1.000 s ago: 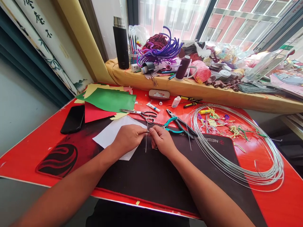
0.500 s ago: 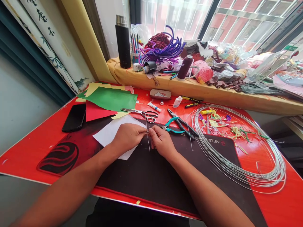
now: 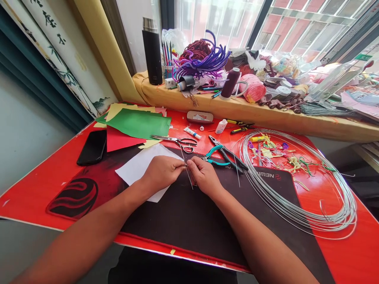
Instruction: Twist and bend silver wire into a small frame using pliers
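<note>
Below one window (image 3: 219, 23), one red table (image 3: 346, 252) bears one dark mat (image 3: 189, 225). Over the mat's far half two hands meet: the left hand (image 3: 162, 170) and the right hand (image 3: 205, 175), each with thumb and finger pinched on one thin wire (image 3: 190, 181), which slants between them. One white sheet (image 3: 139, 167) lies on the mat beneath the left. At the mat's far edge lie one pair of scissors (image 3: 177, 140) and two pliers, teal (image 3: 215, 149) and black (image 3: 241, 164); one wire coil (image 3: 348, 205) overlaps its right side.
</note>
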